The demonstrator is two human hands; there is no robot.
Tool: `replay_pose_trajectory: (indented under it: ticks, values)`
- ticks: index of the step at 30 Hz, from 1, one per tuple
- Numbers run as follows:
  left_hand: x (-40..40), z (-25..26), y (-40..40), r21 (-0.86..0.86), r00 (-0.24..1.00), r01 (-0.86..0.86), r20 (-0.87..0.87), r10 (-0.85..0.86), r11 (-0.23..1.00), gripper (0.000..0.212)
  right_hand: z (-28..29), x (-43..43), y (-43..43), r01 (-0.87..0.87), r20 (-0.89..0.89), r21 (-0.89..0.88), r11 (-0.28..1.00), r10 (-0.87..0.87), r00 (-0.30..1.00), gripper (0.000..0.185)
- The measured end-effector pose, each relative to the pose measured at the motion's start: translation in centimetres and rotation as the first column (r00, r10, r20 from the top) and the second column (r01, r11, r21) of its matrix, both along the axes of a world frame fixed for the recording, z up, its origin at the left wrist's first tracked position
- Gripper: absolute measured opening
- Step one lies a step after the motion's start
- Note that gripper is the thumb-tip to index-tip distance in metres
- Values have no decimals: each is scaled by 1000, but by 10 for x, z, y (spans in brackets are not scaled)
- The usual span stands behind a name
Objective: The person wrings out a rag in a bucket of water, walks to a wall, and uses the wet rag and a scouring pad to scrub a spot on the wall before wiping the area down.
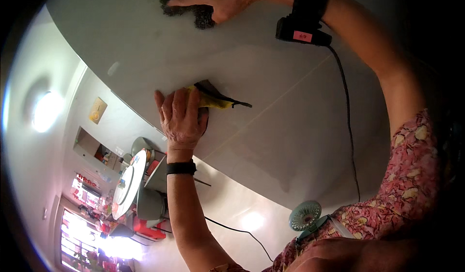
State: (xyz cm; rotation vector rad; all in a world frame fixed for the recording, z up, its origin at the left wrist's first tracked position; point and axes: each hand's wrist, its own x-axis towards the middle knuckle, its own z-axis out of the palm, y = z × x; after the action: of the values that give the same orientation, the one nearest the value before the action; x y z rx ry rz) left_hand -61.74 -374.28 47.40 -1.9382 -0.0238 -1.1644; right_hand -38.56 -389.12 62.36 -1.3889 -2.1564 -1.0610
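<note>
A large smooth grey surface with a thin pale line fills the upper and middle view. At the top, my right hand presses a dark, coarse scouring pad, probably steel wool, against it; bits of the pad show past my fingers. Lower down and near the surface's edge, my left hand lies with fingers spread over a folded yellow and black cloth. One black corner of that cloth points away from the fingers. The underside of the cloth and my left thumb's tip are partly hidden.
A black device is strapped to my right wrist, its cable hanging beside the surface. My left wrist bears a black band. A small green fan sits at my chest. Beyond are a round white table and chairs.
</note>
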Motion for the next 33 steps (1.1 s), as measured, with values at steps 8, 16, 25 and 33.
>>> replay_pose_trajectory:
  ticks: [8, 16, 25, 33]
  values:
    - [4, 3, -3, -13, 1000, 14, -11, -14, 1000, 40, -26, 19, 45, -288, 326, 500, 817, 131, 936, 40]
    - [26, 12, -22, -63, 997, 64, -31, -66, 996, 45, -15, 10, 49, -146, 278, 663, 734, -60, 959, 16]
    - [32, 17, -26, -57, 996, 83, -21, -84, 995, 46, -55, 10, 46, -204, 295, 708, 676, -20, 955, 16]
    - [44, 19, -23, -78, 994, 111, 16, -110, 991, 53, -11, 14, 55, -13, 82, 632, 775, -50, 995, 12]
